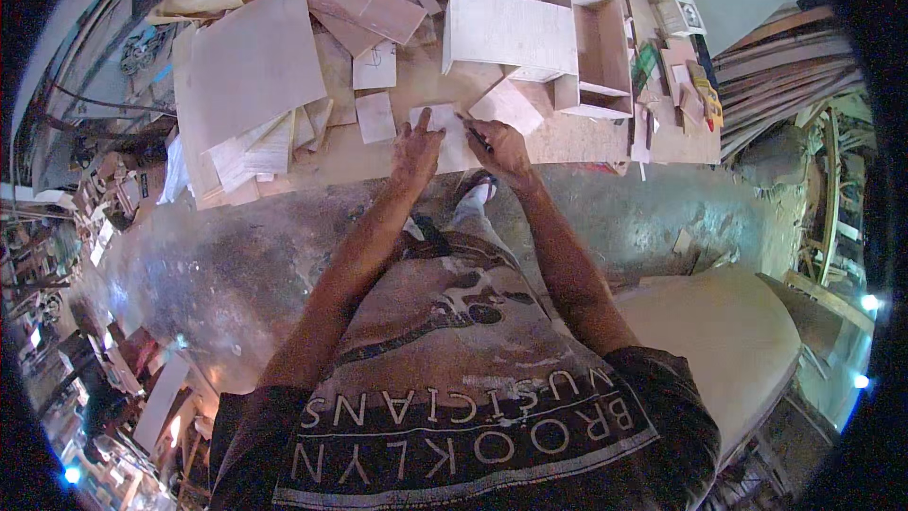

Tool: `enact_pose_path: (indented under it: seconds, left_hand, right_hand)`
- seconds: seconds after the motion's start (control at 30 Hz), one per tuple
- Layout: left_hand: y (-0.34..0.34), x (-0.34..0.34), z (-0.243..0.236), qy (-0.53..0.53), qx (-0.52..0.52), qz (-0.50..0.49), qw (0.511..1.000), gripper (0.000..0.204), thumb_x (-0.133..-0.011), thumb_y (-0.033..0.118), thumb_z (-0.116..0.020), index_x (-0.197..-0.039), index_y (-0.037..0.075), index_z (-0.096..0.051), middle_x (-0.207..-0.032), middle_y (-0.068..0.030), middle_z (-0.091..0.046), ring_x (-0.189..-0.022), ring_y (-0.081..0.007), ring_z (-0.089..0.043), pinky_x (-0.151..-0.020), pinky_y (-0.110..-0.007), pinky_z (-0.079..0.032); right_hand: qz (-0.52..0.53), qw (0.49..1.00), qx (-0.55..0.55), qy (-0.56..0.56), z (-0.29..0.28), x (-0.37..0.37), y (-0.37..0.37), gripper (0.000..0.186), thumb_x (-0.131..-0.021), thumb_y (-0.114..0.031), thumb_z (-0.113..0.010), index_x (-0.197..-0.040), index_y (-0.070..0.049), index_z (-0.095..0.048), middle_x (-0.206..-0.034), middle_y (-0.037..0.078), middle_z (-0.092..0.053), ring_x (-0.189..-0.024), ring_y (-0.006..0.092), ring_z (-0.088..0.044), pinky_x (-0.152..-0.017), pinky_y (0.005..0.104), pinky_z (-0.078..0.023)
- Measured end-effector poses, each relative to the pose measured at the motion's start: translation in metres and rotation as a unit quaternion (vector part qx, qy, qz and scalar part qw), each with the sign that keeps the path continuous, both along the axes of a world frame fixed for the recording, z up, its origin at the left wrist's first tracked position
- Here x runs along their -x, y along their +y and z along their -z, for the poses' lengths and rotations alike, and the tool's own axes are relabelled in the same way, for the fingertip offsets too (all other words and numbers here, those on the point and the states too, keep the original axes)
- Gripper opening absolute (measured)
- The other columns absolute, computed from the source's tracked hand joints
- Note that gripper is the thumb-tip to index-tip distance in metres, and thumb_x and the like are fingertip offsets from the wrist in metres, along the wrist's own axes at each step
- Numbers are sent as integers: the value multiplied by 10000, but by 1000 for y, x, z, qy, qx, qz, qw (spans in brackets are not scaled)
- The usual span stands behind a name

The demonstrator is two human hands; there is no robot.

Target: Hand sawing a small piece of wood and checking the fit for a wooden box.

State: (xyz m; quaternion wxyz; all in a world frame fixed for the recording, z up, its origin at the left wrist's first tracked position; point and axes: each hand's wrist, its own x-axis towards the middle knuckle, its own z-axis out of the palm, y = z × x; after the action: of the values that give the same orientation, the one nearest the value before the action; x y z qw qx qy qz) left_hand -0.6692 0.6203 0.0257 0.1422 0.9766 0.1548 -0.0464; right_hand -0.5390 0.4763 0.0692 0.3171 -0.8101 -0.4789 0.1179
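Note:
My left hand (417,146) lies flat on a small pale wooden piece (452,140) at the near edge of the workbench (567,137), its fingers spread and pressing down. My right hand (498,149) is just to the right of it, closed around a dark pencil (476,135) whose tip touches the same piece. Both forearms come up from the lower edge, over my printed grey shirt.
Several plywood sheets and offcuts (255,66) cover the bench's left half. An open wooden box frame (596,47) and a flat panel (506,33) stand behind my hands. Small tools lie at the right end (695,85). Below the bench is a dusty concrete floor (236,255).

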Motion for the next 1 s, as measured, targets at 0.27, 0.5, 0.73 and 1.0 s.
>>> enact_pose_path:
  seconds: [0.27, 0.5, 0.73, 1.0]
  left_hand:
    - [14, 9, 35, -29, 38, -19, 999, 318, -824, 91, -584, -1123, 157, -672, -1436, -125, -395, -1186, -367, -475, -885, -511, -489]
    - [6, -6, -32, 62, 109, -40, 991, 279, -857, 122, -565, -1106, 175, -679, -1455, -109, -364, -1285, -389, -375, -958, -627, -381]
    - [36, 1, -7, -7, 20, 82, 996, 304, -836, 129, -589, -1105, 233, -683, -1431, -67, -396, -1310, -325, -358, -971, -530, -434]
    - [48, -5, -28, -10, 61, 153, 986, 447, -654, 174, -786, -1089, 228, -697, -1396, -51, -400, -1251, -285, -407, -985, -410, -465]
  right_hand:
    - [-112, 988, 105, 18, -12, 53, -79, 171, -871, -211, -598, -957, -79, -665, -758, 148, -626, -694, 285, -618, -637, 404, -496]
    - [154, 873, -23, 461, 71, 82, -82, 329, -977, -288, -465, -846, -29, -620, -736, 98, -615, -664, 187, -564, -617, 356, -465]
    - [233, 947, 17, 220, 34, 96, -78, 358, -979, -334, -478, -877, -27, -631, -703, 54, -585, -623, 112, -537, -573, 290, -441]
    - [177, 874, -107, 440, 8, 108, -42, 123, -883, -112, -647, -942, -6, -665, -750, -6, -605, -679, 71, -534, -612, 238, -448]
